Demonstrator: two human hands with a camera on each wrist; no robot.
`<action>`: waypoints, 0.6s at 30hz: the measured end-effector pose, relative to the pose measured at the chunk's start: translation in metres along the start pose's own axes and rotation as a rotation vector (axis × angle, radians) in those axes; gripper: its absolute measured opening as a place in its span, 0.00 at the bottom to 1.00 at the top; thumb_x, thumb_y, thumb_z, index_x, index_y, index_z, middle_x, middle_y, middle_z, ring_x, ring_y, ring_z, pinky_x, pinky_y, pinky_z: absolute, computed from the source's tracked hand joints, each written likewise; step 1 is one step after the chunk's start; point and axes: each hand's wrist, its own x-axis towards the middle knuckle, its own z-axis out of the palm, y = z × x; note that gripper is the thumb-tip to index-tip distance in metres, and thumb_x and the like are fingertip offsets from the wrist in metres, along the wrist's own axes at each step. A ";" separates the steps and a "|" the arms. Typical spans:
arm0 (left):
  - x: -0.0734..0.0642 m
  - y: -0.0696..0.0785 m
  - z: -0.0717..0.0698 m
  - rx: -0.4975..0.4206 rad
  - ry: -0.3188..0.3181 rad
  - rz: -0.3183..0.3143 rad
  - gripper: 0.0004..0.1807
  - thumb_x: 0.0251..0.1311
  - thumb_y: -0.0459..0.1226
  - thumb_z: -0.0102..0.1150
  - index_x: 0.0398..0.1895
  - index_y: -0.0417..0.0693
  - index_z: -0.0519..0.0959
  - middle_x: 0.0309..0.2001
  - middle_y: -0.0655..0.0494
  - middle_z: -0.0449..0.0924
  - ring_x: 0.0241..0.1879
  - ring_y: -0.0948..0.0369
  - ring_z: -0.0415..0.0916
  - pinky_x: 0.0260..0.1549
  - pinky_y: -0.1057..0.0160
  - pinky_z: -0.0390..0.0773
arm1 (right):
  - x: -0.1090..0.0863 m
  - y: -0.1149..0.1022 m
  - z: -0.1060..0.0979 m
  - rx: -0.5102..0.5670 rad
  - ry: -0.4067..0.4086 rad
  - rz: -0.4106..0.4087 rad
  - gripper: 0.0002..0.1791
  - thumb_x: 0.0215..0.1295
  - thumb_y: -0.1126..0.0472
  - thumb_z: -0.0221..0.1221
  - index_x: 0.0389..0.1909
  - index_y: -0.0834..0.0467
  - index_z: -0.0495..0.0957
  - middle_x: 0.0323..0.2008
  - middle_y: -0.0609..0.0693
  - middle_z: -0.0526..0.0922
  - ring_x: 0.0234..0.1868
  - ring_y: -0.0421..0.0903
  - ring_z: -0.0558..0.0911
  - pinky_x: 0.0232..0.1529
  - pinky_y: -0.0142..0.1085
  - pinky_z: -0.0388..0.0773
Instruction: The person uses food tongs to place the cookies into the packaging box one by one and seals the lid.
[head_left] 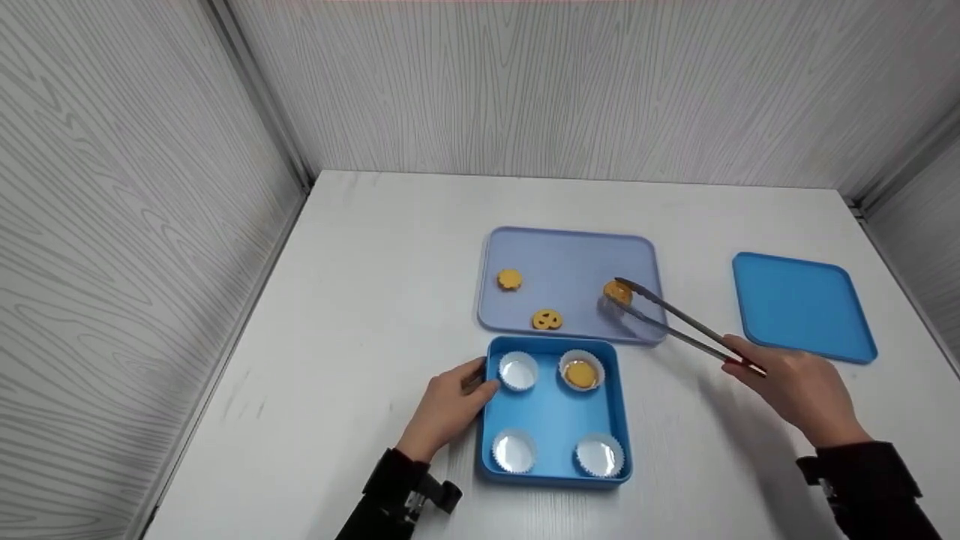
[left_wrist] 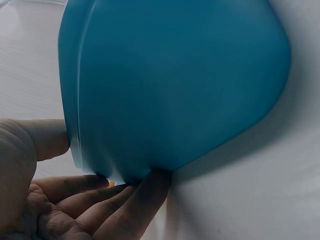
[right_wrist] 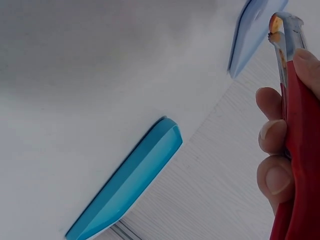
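Note:
My left hand (head_left: pixel 448 409) holds the left side of a blue box (head_left: pixel 556 412), thumb at its rim and fingers against the outer wall (left_wrist: pixel 175 75). Inside stand several white paper baking cups (head_left: pixel 514 451); the far right one holds a round yellow cookie (head_left: pixel 580 373). In my right hand (head_left: pixel 799 386) is a pair of metal tongs (head_left: pixel 694 325) with red handles (right_wrist: pixel 305 135). Their tips are around a golden-brown cookie (head_left: pixel 617 292) over the right part of the lavender tray (head_left: pixel 570 255). A flower-shaped cookie (head_left: pixel 509 280) and a pretzel-shaped cookie (head_left: pixel 547 319) lie on that tray.
A shallow blue tray (head_left: pixel 802 307) lies at the right, beyond my right hand. The lavender tray is directly behind the box. Grey wood-grain panels (head_left: pixel 525 90) wall in the white table (head_left: pixel 360 300) at the back and sides.

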 end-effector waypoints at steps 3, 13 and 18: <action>0.000 0.000 0.000 0.003 0.001 -0.003 0.34 0.73 0.50 0.58 0.75 0.41 0.68 0.71 0.43 0.71 0.70 0.50 0.71 0.69 0.51 0.70 | 0.004 -0.004 -0.002 0.004 0.022 -0.035 0.25 0.46 0.65 0.78 0.50 0.55 0.89 0.26 0.51 0.89 0.15 0.42 0.75 0.13 0.32 0.64; 0.000 0.000 0.000 0.012 -0.001 -0.007 0.34 0.73 0.50 0.57 0.75 0.42 0.68 0.71 0.44 0.71 0.71 0.50 0.69 0.70 0.50 0.69 | 0.006 -0.008 -0.004 0.009 0.008 -0.029 0.24 0.47 0.65 0.77 0.50 0.54 0.88 0.27 0.51 0.89 0.15 0.42 0.73 0.14 0.31 0.61; -0.001 -0.001 -0.001 0.005 -0.005 0.021 0.34 0.73 0.49 0.57 0.74 0.38 0.68 0.70 0.41 0.71 0.70 0.49 0.71 0.69 0.50 0.71 | 0.007 -0.013 -0.008 0.001 0.079 -0.125 0.20 0.59 0.58 0.72 0.53 0.57 0.88 0.29 0.52 0.90 0.18 0.44 0.81 0.14 0.33 0.68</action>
